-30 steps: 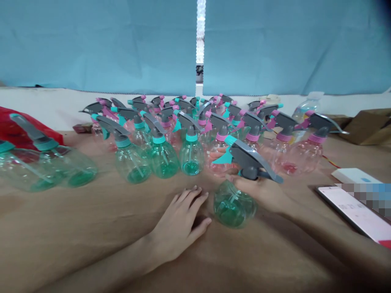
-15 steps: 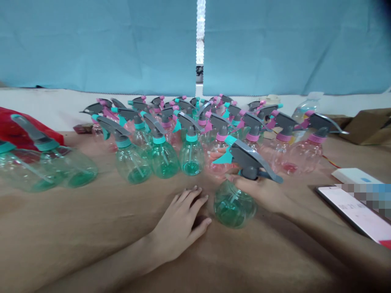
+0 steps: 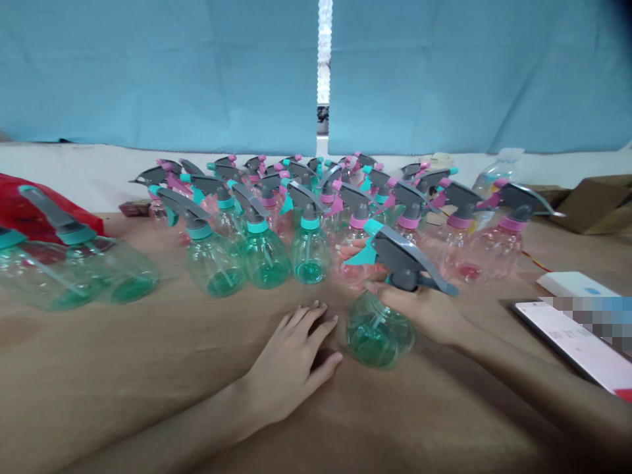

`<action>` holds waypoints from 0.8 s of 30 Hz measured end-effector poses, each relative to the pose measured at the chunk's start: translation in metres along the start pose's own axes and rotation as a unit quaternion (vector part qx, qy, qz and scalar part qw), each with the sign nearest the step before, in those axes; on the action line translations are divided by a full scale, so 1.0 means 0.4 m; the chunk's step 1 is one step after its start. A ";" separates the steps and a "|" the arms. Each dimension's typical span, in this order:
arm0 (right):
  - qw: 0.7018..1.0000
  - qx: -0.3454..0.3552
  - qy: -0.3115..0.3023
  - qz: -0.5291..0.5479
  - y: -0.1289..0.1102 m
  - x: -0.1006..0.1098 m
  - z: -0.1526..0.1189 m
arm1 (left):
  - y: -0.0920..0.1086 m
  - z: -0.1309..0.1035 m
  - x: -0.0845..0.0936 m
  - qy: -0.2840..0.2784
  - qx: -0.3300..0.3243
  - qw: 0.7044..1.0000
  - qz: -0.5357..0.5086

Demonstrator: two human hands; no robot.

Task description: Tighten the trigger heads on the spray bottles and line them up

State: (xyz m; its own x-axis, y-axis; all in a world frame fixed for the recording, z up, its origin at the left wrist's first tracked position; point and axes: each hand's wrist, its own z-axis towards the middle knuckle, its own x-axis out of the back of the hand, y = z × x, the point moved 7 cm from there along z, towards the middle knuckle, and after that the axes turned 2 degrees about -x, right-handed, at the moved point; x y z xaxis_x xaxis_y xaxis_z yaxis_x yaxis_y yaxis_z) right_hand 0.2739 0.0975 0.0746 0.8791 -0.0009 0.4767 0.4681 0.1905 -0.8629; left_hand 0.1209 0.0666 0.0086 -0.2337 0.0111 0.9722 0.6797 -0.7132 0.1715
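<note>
While your right hand [image 3: 429, 309] holds the nearest green spray bottle [image 3: 378, 339] by its neck, thumb across the front, grip snugly beneath the trigger head [image 3: 395, 257] and steady the bottle. It sits just right of your left hand [image 3: 291, 365], whose fingers spread loosely, palm down on the table [image 3: 172, 382], holding nothing.

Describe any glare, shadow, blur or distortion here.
In the head view, glare streaks the gray lever of the green spray bottle in the right hand; same view, shadow darkens the table beneath the right forearm; there too, the phone shows blurred digits, and the leftmost bottles slant, likely lens distortion.
</note>
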 end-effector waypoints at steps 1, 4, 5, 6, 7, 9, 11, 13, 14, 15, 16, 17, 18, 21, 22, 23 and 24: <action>1.000 0.005 0.001 0.000 -0.001 0.000 0.000 | 0.000 0.000 0.000 0.001 -0.001 1.000 0.000; 1.000 0.001 0.005 0.006 -0.001 0.002 0.000 | 0.001 0.000 0.000 0.005 -0.002 1.000 0.000; 1.000 -0.001 0.004 0.013 -0.002 0.002 0.000 | 0.001 -0.001 -0.001 0.006 -0.002 1.000 0.001; 1.000 -0.001 -0.002 0.022 -0.004 0.001 0.000 | 0.001 -0.001 -0.002 0.006 -0.002 1.000 0.001; 1.000 0.003 -0.009 0.029 -0.008 0.000 0.000 | 0.001 -0.002 -0.002 0.007 -0.002 1.000 0.002; 0.999 0.013 -0.018 0.036 -0.019 0.000 -0.002 | 0.001 -0.003 -0.002 0.006 -0.002 1.000 0.000; 0.999 0.018 -0.016 0.039 -0.027 0.004 -0.004 | 0.002 -0.003 -0.002 0.004 -0.002 1.000 -0.002; 0.999 0.027 -0.007 0.031 -0.036 0.011 -0.007 | 0.001 -0.003 -0.001 0.005 -0.002 1.000 -0.002; 0.999 0.035 -0.001 0.021 -0.041 0.014 -0.008 | 0.001 -0.003 0.000 0.005 -0.002 1.000 -0.002; 0.999 0.042 0.006 0.007 -0.044 0.017 -0.008 | 0.001 -0.002 0.001 0.007 -0.001 1.000 -0.002; 0.999 0.046 0.012 -0.009 -0.046 0.019 -0.009 | 0.000 -0.002 0.001 0.007 -0.001 1.000 -0.001; 0.998 0.048 0.018 -0.022 -0.046 0.021 -0.009 | -0.001 -0.002 0.001 0.007 0.000 1.000 -0.001; 0.998 0.047 0.021 -0.029 -0.044 0.023 -0.009 | -0.001 -0.002 0.001 0.006 0.001 1.000 0.000; 0.998 0.045 0.020 -0.028 -0.040 0.023 -0.009 | -0.003 0.000 0.001 0.005 0.002 1.000 0.002; 0.999 0.047 0.014 -0.021 -0.040 0.021 -0.009 | -0.003 0.000 0.001 0.004 0.002 1.000 0.003; 0.999 0.050 0.006 -0.012 -0.040 0.018 -0.009 | -0.003 0.001 0.001 0.003 0.001 1.000 0.003; 0.999 0.051 -0.004 -0.003 -0.039 0.015 -0.009 | -0.002 0.002 0.001 0.003 0.000 1.000 0.003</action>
State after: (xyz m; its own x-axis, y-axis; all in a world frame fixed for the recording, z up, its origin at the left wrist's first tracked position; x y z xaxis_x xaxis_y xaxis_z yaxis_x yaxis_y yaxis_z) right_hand 0.2721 0.0911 0.0903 0.8750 0.0052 0.4840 0.4619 0.2904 -0.8380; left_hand 0.1207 0.0678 0.0090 -0.2333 0.0033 0.9724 0.6808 -0.7135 0.1658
